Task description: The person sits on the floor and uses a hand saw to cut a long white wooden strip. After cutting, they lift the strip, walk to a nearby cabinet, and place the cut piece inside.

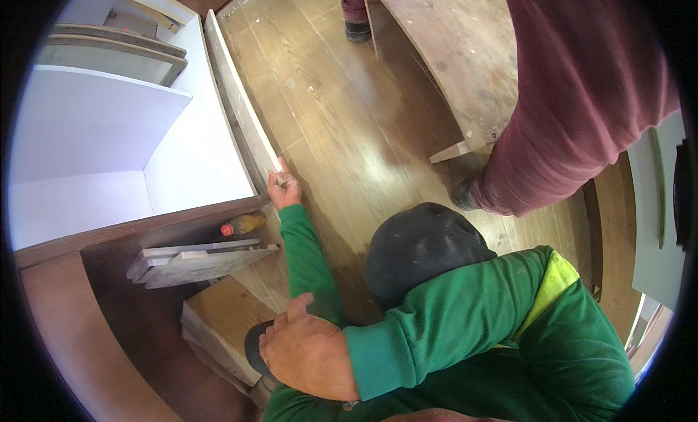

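Observation:
My left hand (284, 187) reaches forward in a green sleeve, its fingers closed on the near end of a long, narrow white board (243, 102). The board stands on edge along the base of a white cabinet (196, 134). My right hand (309, 353) is bent across my front, its back up and fingers curled over a dark rounded thing (256, 348) that is mostly hidden; I cannot tell what it is. Under my right forearm bulges a black rounded shape (425, 251), perhaps my knee.
A person in maroon clothes (582, 94) is at the right, beside a stained low wooden bench (465, 51). A red-capped bottle (243, 224), stacked white-edged panels (200, 262) and a box (231, 316) lie in the dark space at left. Wood-look floor (342, 145) runs between.

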The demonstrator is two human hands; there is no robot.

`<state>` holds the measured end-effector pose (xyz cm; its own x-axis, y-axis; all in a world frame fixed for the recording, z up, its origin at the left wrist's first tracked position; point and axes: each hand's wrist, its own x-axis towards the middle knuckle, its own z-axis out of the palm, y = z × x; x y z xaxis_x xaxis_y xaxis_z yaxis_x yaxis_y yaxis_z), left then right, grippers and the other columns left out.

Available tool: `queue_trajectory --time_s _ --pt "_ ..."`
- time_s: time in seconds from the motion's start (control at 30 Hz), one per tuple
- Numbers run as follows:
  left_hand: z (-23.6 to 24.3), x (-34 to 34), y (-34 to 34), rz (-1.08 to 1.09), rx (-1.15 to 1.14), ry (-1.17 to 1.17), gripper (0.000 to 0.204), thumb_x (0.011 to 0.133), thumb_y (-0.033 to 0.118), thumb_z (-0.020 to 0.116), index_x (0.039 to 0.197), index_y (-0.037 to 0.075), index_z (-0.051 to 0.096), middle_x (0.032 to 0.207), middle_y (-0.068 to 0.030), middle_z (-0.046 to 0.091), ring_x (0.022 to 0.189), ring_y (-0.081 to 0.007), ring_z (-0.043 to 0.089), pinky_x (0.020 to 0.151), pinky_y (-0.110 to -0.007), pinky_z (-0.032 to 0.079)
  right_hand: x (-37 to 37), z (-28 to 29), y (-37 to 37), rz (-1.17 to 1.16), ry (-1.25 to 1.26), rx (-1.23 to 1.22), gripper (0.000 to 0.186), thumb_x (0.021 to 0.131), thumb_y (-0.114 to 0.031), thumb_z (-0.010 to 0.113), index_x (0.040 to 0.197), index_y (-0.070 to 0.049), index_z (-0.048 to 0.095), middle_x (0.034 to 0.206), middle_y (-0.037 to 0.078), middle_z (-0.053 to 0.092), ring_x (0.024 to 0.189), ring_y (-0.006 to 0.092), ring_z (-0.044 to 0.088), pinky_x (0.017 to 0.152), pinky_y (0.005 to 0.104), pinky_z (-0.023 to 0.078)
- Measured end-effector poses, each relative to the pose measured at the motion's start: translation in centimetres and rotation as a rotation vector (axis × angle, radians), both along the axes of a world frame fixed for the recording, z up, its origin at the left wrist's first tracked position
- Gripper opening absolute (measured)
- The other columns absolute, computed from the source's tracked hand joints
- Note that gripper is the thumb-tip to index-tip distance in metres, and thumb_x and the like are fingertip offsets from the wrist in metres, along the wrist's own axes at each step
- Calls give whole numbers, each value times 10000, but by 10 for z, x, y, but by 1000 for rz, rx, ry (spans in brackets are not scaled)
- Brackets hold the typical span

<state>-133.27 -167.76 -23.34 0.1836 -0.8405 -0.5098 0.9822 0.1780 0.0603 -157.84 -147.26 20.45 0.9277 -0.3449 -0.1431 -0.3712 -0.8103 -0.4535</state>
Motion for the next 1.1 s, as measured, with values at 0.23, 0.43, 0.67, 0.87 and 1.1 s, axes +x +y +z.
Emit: queue_trajectory --time_s 0.23,0.43,0.67,0.87,1.1 --pt "11 -50 54 -16 55 -41 561 1043 117 654 1520 19 376 1494 -240 519 1286 -366 655 687 -266 664 -2 7 -7 59 -57 54 465 984 -208 572 1371 47 616 1167 181 735 1042 383 704 824 702 484" --pt "48 -108 77 4 169 -14 609 1036 107 667 1524 -13 322 1533 -247 478 1310 -361 642 687 -264 662 10 3 -25 188 -15 267 490 953 -191 650 1388 33 613 1204 164 736 1060 356 711 880 671 487" --pt "40 -98 77 33 146 -16 593 1028 87 672 1507 -25 340 1545 -259 458 1326 -359 630 661 -240 656 -2 17 -24 204 -4 193 477 973 -198 632 1383 45 616 1201 168 739 1063 361 715 917 675 498" --pt "31 -87 75 30 108 65 519 1023 58 652 1466 -17 392 1437 -270 579 1244 -296 682 626 -212 638 -8 13 -23 194 -31 181 480 967 -192 622 1378 56 617 1207 194 733 1060 381 714 901 689 499" --pt "28 -41 68 -25 -66 305 418 1027 58 628 1413 -36 500 1303 -224 681 1036 -219 759 605 -210 606 1 10 -10 86 -117 207 408 881 -226 679 1172 45 769 1077 343 731 984 537 688 820 799 460"
